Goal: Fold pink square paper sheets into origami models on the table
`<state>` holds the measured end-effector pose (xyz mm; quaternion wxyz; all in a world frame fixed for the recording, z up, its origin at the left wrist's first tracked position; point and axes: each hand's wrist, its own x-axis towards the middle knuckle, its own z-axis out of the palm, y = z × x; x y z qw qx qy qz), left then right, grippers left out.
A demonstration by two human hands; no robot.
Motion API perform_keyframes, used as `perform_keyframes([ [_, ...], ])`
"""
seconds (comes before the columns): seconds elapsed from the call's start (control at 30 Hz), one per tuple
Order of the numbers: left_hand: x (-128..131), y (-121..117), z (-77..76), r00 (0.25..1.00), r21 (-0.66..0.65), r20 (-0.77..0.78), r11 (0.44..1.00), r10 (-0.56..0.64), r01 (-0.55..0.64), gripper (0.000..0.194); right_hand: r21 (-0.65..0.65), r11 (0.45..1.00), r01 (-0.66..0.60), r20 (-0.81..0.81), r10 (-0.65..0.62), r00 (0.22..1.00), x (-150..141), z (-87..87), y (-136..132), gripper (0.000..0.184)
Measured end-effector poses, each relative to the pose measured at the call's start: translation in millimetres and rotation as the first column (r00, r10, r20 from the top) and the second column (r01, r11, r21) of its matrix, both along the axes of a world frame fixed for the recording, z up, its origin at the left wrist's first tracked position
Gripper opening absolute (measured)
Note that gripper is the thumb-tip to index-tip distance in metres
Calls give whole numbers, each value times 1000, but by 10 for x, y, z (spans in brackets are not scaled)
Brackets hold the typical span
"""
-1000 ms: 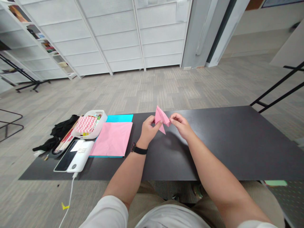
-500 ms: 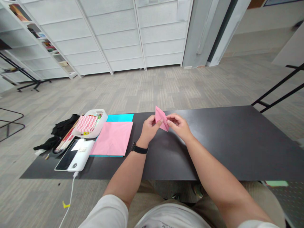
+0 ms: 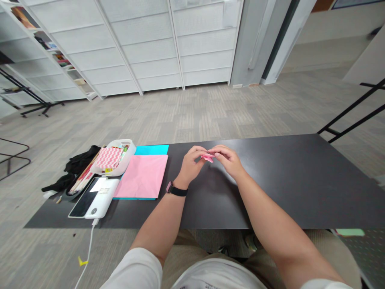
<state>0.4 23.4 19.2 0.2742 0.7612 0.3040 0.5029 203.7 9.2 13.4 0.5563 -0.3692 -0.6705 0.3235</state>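
Observation:
A small folded piece of pink paper [image 3: 208, 157] is held between my two hands, above the far half of the dark table [image 3: 270, 180]. My left hand [image 3: 192, 162] pinches its left side, thumb below and fingers on top. From the right, my right hand [image 3: 227, 160] grips it with thumb and fingertips. Its broad faces are turned mostly out of sight, so a narrow, layered edge shows. My fingers cover part of the folds. A black watch band [image 3: 179, 191] is on my left wrist.
To the left lie a pink sheet [image 3: 144, 176] over blue paper [image 3: 152, 149], a white basket [image 3: 131, 150], a pencil tray [image 3: 81, 180], black cloth [image 3: 81, 160], and a phone [image 3: 87, 200] beside a white power bank [image 3: 104, 198]. A white cable [image 3: 90, 249] hangs off the table's near edge.
The pink folded paper has tipped over from upright, its broad face showing, to nearly edge-on. Both hands stay in place, with fingers now arched over its top.

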Motion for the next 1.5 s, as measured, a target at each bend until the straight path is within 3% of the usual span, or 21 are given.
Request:
perform_keyframes([
  [0.23, -17, -2, -67, 993, 139, -36, 985, 112, -106, 13, 87, 996, -31, 14, 30, 999, 0, 2, 21, 10],
  [0.4, -17, -2, -37, 990, 142, -25, 981, 140, -135, 11, 104, 995, -6, 59, 0, 998, -8, 29, -9, 12],
  [0.73, 3, -52, 18, 993, -35, -6, 993, 117, -117, 19, 29, 987, 161, 37, -162, 986, -58, -64, 13, 3],
  [0.93, 18, 11, -86, 985, -184, 87, 974, 150, -132, 20, 116, 975, 191, 88, -201, 976, -91, -36, -34, 4],
  [1.1, 43, 34, -98, 984, -316, 171, 949, 50, 7, 27, 146, 964, 222, 119, -239, 964, -102, -6, -74, 6],
  [1.2, 40, 40, -108, 981, -365, 165, 931, 100, -33, 27, 163, 965, 204, 164, -230, 959, -103, -12, -80, 3],
  [1.37, 46, 93, -171, 933, -467, 316, 884, 173, -6, 34, 217, 970, 109, 302, -173, 938, -116, -75, -52, 45],
  [1.5, 70, 122, -191, 906, -537, 385, 841, 176, 64, 41, 214, 968, 133, 342, -201, 918, -114, -118, -35, 48],
])
